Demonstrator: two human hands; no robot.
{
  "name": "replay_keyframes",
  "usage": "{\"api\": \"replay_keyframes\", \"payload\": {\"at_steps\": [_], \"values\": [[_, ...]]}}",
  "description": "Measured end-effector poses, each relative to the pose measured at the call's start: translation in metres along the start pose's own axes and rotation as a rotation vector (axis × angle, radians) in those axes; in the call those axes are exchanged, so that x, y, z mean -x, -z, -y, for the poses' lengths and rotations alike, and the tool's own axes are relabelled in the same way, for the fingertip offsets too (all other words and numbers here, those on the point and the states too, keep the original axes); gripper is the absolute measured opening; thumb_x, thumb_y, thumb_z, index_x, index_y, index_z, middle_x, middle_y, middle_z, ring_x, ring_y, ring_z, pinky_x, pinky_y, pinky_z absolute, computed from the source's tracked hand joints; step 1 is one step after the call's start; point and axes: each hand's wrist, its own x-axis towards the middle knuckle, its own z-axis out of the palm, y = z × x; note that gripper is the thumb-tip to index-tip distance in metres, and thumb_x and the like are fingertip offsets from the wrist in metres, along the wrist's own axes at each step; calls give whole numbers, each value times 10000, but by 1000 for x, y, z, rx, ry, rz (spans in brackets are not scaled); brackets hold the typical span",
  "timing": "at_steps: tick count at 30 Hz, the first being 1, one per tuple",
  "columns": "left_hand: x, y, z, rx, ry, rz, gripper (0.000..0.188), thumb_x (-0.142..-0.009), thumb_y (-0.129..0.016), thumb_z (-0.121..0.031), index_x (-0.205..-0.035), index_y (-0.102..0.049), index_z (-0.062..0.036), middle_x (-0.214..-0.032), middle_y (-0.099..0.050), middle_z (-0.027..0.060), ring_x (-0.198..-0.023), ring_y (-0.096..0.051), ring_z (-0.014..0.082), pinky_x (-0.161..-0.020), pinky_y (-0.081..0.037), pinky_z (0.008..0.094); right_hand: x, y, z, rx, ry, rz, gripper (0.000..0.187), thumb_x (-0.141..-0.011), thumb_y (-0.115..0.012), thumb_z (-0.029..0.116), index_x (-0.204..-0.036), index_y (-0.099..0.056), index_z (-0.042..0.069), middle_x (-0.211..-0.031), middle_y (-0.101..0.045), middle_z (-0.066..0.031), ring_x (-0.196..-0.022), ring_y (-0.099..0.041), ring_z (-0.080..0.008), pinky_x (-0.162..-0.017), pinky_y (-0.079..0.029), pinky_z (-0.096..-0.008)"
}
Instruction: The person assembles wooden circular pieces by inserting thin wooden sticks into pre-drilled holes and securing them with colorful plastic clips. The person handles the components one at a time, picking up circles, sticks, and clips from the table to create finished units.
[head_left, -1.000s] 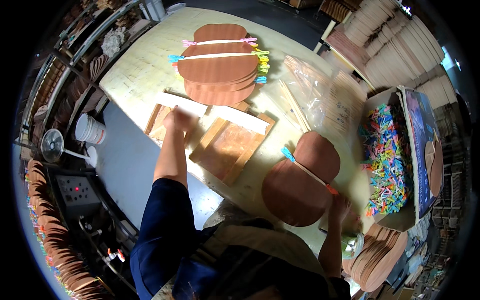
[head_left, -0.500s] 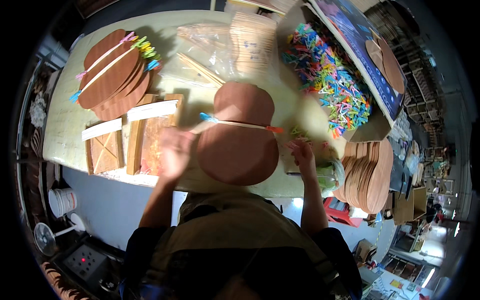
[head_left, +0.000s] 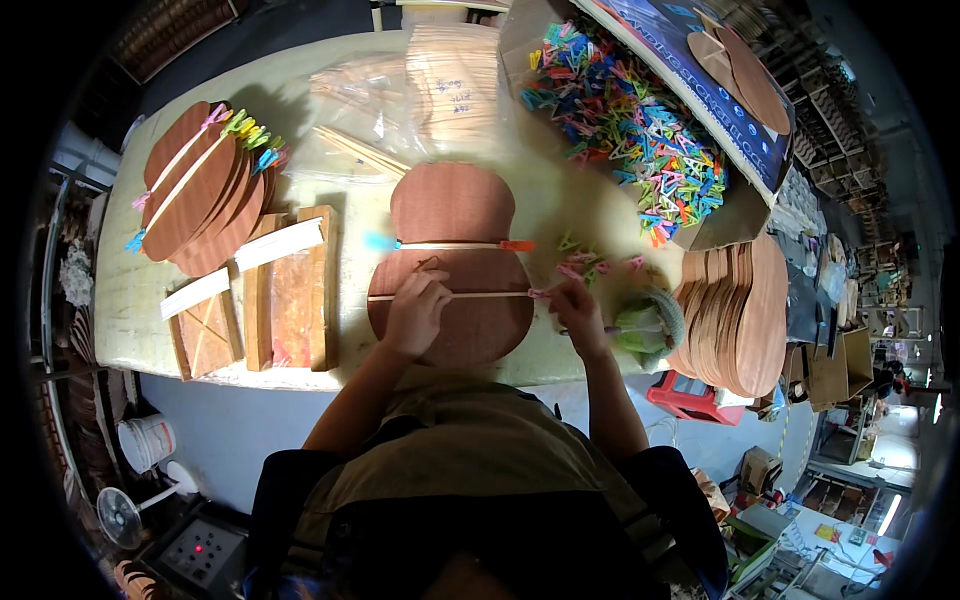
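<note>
In front of me lies a thin reddish-brown, guitar-shaped wooden board. One pale wooden strip crosses its waist, with a blue clothespin at the left end and an orange clothespin at the right. A second strip lies across the wider lower part. My left hand is closed over this strip near its middle, fingertips partly hidden. At the board's right edge, my right hand pinches a pink clothespin at the strip's end.
Loose clothespins and a green container sit to the right, beside stacked guitar-shaped boards. A box of colourful clothespins stands beyond. Clipped boards, wooden blocks with strips and bundled strips occupy the left and back.
A second strip now lies across the board's lower part. My left hand has moved right onto it, and my right hand has brought a pink clothespin to its right end. The view has shifted.
</note>
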Motion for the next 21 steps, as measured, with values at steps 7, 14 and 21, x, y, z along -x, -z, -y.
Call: {"api": "replay_keyframes", "payload": {"at_steps": [7, 14, 21], "values": [[0, -3, 2, 32, -19, -23, 50, -748, -606, -9, -777, -568, -26, -971, -600, 115, -943, -562, 314, -817, -460, 386, -42, 18, -23, 560, 260, -140, 283, -901, -510, 330, -973, -537, 58, -803, -588, -80, -699, -602, -218, -610, -463, -336], [1, 0, 3, 63, -25, -67, 52, -745, -608, -16, -764, -559, -18, -959, -597, 122, -979, -562, 317, -853, -455, 394, -114, -22, 28, 1302, -178, -430, 470, -825, -519, 490, -1050, -567, 80, -1026, -609, -158, -953, -598, -357, -819, -483, -441], [1, 2, 6, 59, -65, -65, 60, -739, -610, -16, -761, -554, -20, -985, -581, 119, -1054, -536, 317, -933, -423, 400, -147, 9, 18, 1200, -89, -201, 447, -798, -579, 408, -1087, -579, 67, -920, -656, -146, -886, -627, -306, -775, -494, -427]]}}
